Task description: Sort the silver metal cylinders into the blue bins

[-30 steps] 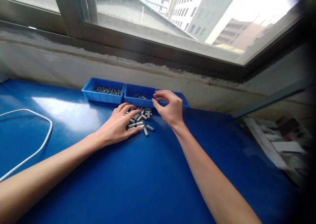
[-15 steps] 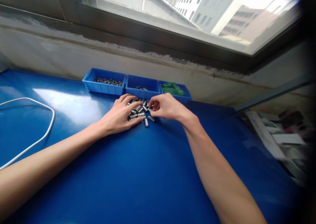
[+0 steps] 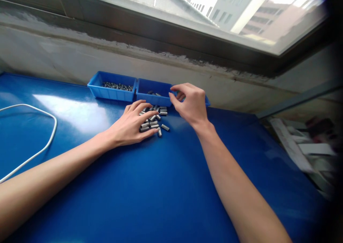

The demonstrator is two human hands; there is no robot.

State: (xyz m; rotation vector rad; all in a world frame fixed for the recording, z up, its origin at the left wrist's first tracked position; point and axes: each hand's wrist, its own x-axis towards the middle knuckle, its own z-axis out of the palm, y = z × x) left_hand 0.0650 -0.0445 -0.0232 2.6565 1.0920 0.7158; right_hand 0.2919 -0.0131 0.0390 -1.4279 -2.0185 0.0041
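Observation:
Several short metal pieces (image 3: 154,123) lie in a loose pile on the blue table (image 3: 150,186). My left hand (image 3: 132,123) rests over the pile's left side with its fingers spread. Raised above the table, my right hand (image 3: 189,102) is at the right end of the middle blue bin (image 3: 154,99) and in front of the right blue bin (image 3: 207,102), which it mostly hides. Its thumb and index finger are apart, and nothing shows between them. A few metal pieces lie in the middle bin.
The left blue bin (image 3: 111,94) holds many small metal parts. A white cable (image 3: 50,143) curves over the table's left side. Behind the bins are a wall and a window frame (image 3: 160,39). White objects (image 3: 316,149) stand beyond the right edge.
My right hand has moved up and to the right, from the pile to the bins, and its fingers have parted. It now hides the green contents of the right bin. My left hand has hardly moved.

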